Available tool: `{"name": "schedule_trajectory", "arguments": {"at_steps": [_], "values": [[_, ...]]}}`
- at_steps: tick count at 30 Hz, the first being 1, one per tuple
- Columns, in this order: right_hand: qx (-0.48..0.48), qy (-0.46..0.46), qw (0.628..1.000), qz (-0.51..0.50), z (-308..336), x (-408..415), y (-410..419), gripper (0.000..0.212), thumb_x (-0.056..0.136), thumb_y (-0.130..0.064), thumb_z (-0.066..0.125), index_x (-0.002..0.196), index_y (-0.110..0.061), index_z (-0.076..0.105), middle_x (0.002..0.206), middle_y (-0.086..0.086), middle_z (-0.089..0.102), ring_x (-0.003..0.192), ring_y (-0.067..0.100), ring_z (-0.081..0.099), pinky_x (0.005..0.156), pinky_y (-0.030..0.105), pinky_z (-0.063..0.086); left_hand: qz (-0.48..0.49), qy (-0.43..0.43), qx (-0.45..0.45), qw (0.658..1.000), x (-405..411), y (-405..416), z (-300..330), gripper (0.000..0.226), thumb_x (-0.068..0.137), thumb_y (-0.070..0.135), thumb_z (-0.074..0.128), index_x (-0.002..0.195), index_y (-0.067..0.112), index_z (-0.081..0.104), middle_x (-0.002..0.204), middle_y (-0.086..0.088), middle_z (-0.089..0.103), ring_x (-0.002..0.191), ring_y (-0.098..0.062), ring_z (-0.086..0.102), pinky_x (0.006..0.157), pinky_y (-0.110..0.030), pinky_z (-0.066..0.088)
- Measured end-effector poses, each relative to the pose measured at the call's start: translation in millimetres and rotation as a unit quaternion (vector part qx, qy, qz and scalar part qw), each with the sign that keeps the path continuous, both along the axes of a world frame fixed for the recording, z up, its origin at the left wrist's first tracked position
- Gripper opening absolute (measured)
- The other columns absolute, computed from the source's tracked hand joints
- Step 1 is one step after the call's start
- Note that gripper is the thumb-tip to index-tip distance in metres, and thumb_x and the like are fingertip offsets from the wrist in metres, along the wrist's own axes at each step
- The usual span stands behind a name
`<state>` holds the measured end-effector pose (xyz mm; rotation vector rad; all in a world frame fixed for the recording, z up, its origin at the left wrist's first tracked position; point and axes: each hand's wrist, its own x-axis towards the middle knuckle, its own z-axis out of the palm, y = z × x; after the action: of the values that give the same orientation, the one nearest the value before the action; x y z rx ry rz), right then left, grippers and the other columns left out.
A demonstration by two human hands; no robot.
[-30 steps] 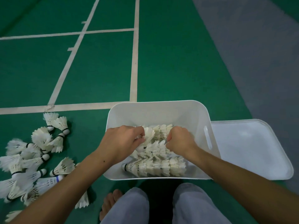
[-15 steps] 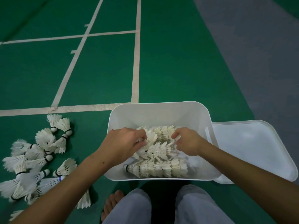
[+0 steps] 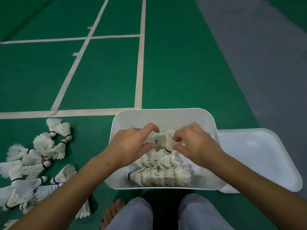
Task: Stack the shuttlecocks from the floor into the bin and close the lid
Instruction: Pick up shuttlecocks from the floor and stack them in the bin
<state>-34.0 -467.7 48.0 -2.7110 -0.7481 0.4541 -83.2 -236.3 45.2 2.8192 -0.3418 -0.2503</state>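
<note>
Head view, 2 hands' grip pinching shuttlecock (image 3: pixel 160 140) (between them), over bin (image 3: pixel 163 114).

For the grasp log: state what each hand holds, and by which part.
Both hands work on one shuttlecock above the stacked rows in the bin. The left hand grips its feather skirt; the right hand pinches near its cork end.
</note>
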Motion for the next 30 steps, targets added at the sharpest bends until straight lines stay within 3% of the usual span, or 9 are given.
{"name": "schedule_trajectory", "arguments": {"at_steps": [3, 6, 9, 13, 18, 21, 24, 27, 30], "values": [[-0.077, -0.041, 0.995, -0.045, 1, -1, -13, 0.016, 0.099, -0.033, 0.056, 0.089, -0.02, 0.058, 0.083, -0.002, 0.062, 0.082, 0.023, 0.055, 0.061, 0.033, 0.037, -0.036, 0.01, 0.047, 0.998, 5, -6, -7, 0.036, 0.107, 0.047, 0.051, 0.141, 0.04, 0.042, 0.097, 0.01, 0.072, 0.085, -0.017, 0.063, 0.071, -0.034, 0.046], [-0.132, -0.064, 0.987, -0.06, -8, -5, -16, 0.016, 0.099, -0.025, 0.055, 0.086, -0.017, 0.05, 0.08, 0.002, 0.053, 0.072, 0.027, 0.054, 0.059, 0.032, 0.037, -0.094, 0.03, 0.103, 0.99, 7, -17, -23, 0.035, 0.107, 0.043, 0.052, 0.141, 0.037, 0.046, 0.107, 0.007, 0.076, 0.096, -0.02, 0.07, 0.08, -0.035, 0.054], [-0.133, -0.03, 0.987, -0.087, -26, -3, -13, 0.023, 0.095, -0.016, 0.057, 0.077, -0.017, 0.044, 0.074, 0.001, 0.048, 0.068, 0.027, 0.054, 0.06, 0.032, 0.04, -0.11, 0.03, 0.137, 0.984, 8, -22, -38, 0.035, 0.106, 0.043, 0.055, 0.138, 0.031, 0.049, 0.107, 0.004, 0.076, 0.099, -0.025, 0.072, 0.084, -0.042, 0.057], [-0.099, 0.053, 0.984, -0.136, -52, 4, -5, 0.037, 0.089, -0.01, 0.065, 0.066, -0.02, 0.038, 0.066, 0.0, 0.048, 0.055, 0.017, 0.048, 0.049, 0.026, 0.034, -0.098, 0.006, 0.115, 0.989, 7, -18, -44, 0.027, 0.108, 0.037, 0.053, 0.133, 0.028, 0.05, 0.105, 0.005, 0.075, 0.097, -0.024, 0.07, 0.088, -0.045, 0.055], [-0.054, 0.152, 0.97, -0.183, -73, 13, -6, 0.034, 0.086, -0.014, 0.074, 0.068, -0.019, 0.046, 0.065, 0.0, 0.053, 0.066, 0.021, 0.06, 0.053, 0.025, 0.044, -0.082, -0.014, 0.109, 0.991, 0, -7, -46, 0.043, 0.103, 0.011, 0.052, 0.141, 0.03, 0.044, 0.119, 0.007, 0.071, 0.104, -0.022, 0.061, 0.088, -0.04, 0.045], [-0.04, 0.225, 0.951, -0.207, -73, 17, -6, 0.012, 0.088, -0.012, 0.074, 0.082, -0.005, 0.066, 0.08, 0.012, 0.071, 0.073, 0.026, 0.071, 0.072, 0.034, 0.063, -0.088, -0.008, 0.088, 0.992, -2, -5, -37, 0.041, 0.107, 0.017, 0.043, 0.146, 0.03, 0.044, 0.133, 0.006, 0.066, 0.114, -0.02, 0.057, 0.096, -0.04, 0.042], [-0.015, 0.294, 0.925, -0.241, -76, 18, -5, 0.012, 0.088, -0.004, 0.073, 0.098, -0.004, 0.066, 0.092, 0.015, 0.072, 0.069, 0.023, 0.07, 0.068, 0.031, 0.064, -0.087, -0.002, 0.078, 0.993, -2, -6, -33, 0.041, 0.107, 0.018, 0.041, 0.146, 0.031, 0.043, 0.137, 0.007, 0.063, 0.118, -0.017, 0.056, 0.099, -0.039, 0.042], [-0.028, 0.302, 0.926, -0.226, -78, 20, -3, 0.012, 0.089, -0.007, 0.072, 0.098, -0.009, 0.064, 0.091, 0.012, 0.069, 0.064, 0.021, 0.065, 0.063, 0.03, 0.061, -0.072, -0.011, 0.057, 0.996, -1, -6, -33, 0.04, 0.108, 0.022, 0.048, 0.146, 0.033, 0.04, 0.129, 0.007, 0.067, 0.111, -0.017, 0.058, 0.099, -0.039, 0.044], [-0.038, 0.318, 0.918, -0.235, -79, 22, -4, 0.016, 0.089, -0.007, 0.073, 0.084, -0.013, 0.059, 0.091, 0.014, 0.069, 0.07, 0.026, 0.068, 0.076, 0.038, 0.065, -0.042, -0.018, 0.018, 0.999, 0, -6, -31, 0.048, 0.104, 0.038, 0.062, 0.146, 0.03, 0.039, 0.111, 0.008, 0.074, 0.102, -0.015, 0.063, 0.098, -0.036, 0.044]]}}
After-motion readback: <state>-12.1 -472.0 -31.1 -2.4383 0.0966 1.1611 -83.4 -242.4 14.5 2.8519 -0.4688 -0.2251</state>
